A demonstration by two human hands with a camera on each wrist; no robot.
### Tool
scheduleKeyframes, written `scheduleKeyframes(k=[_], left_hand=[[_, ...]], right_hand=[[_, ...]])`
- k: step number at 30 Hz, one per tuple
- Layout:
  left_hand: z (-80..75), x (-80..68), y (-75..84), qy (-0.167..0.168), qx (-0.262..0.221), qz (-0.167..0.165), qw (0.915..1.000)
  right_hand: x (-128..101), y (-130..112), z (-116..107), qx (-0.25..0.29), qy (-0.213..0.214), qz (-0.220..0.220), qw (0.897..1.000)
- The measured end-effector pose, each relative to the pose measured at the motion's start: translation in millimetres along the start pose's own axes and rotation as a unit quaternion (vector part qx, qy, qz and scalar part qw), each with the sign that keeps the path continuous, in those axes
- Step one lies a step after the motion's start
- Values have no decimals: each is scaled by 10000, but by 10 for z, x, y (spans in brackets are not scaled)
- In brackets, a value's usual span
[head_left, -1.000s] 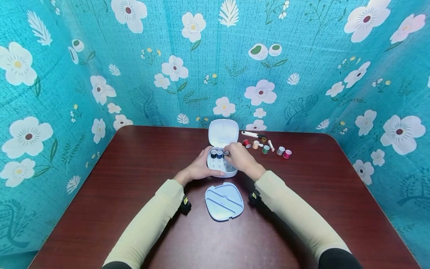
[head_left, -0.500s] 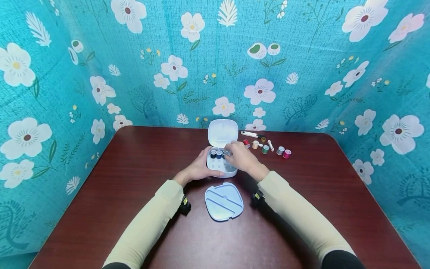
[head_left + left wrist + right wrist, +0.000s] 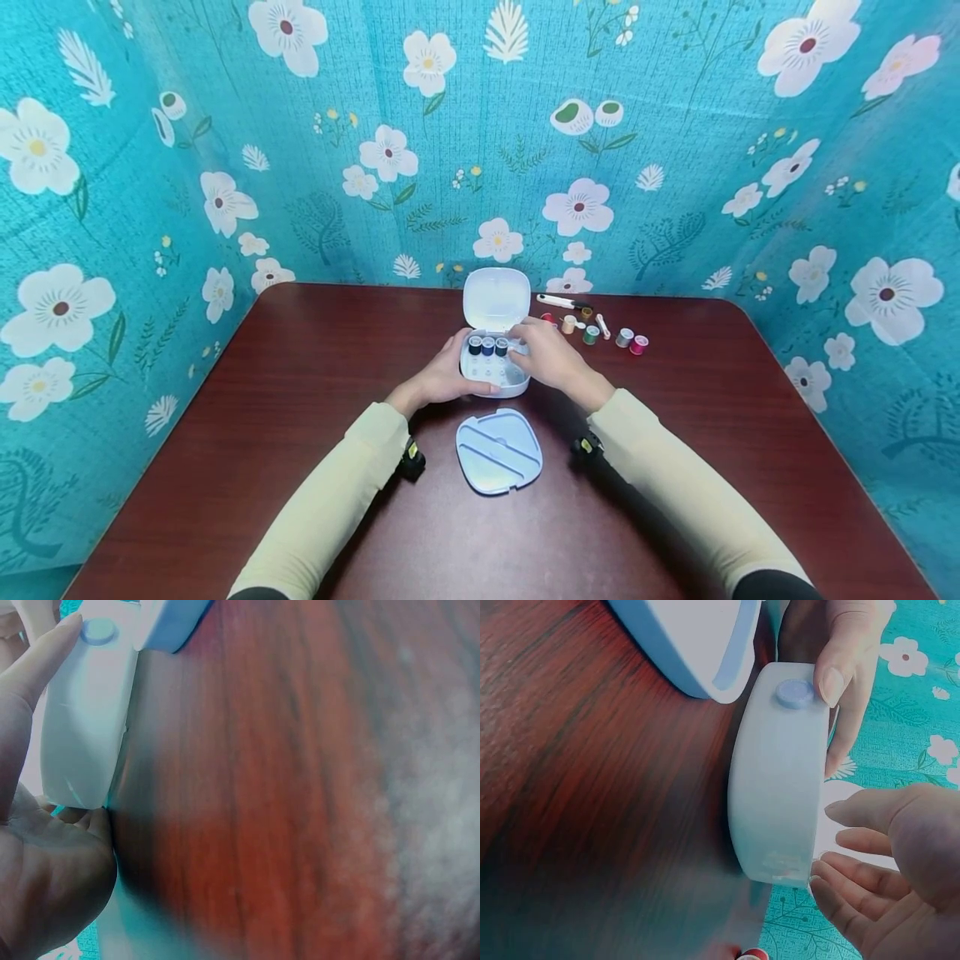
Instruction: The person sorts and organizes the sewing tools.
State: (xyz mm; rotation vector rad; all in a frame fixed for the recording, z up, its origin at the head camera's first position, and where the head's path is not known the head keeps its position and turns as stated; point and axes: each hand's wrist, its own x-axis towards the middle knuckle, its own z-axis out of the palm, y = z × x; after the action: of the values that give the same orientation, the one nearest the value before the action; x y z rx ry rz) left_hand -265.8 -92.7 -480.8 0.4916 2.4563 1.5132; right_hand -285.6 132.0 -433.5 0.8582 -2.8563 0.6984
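1. Nearest you, the loose tray insert [image 3: 498, 450] lies flat on the table [image 3: 300, 467].
2. Your left hand [image 3: 442, 377] grips the sewing box [image 3: 495, 375] so it stays put.
3. Your right hand [image 3: 546, 357], fingers loosely bent, holds nothing above the spools in the box [image 3: 487, 346].
4. Farther right, loose spools [image 3: 626, 337] wait.

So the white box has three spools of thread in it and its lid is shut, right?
Not quite. The white box does hold three spools, but its lid is open, standing up behind it. The head view shows this.
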Motion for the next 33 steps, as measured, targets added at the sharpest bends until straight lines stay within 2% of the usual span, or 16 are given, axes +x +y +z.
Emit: scheduleKeyframes(k=[7, 18, 25, 27, 33], left_hand=[[8, 5, -4, 34, -155, 101, 9998], [8, 30, -21, 41, -86, 121, 9999], [25, 17, -18, 2, -226, 150, 9996], [12, -17, 56, -61, -270, 148, 9995], [19, 1, 4, 34, -73, 145, 9999]], right_hand=[[-73, 30, -21, 55, 115, -10, 9999], [-144, 91, -44, -5, 202, -46, 9998], [-200, 137, -57, 25, 99, -12, 9999], [-219, 153, -66, 7, 43, 22, 10000], [-254, 220, -89, 35, 14, -82, 10000]])
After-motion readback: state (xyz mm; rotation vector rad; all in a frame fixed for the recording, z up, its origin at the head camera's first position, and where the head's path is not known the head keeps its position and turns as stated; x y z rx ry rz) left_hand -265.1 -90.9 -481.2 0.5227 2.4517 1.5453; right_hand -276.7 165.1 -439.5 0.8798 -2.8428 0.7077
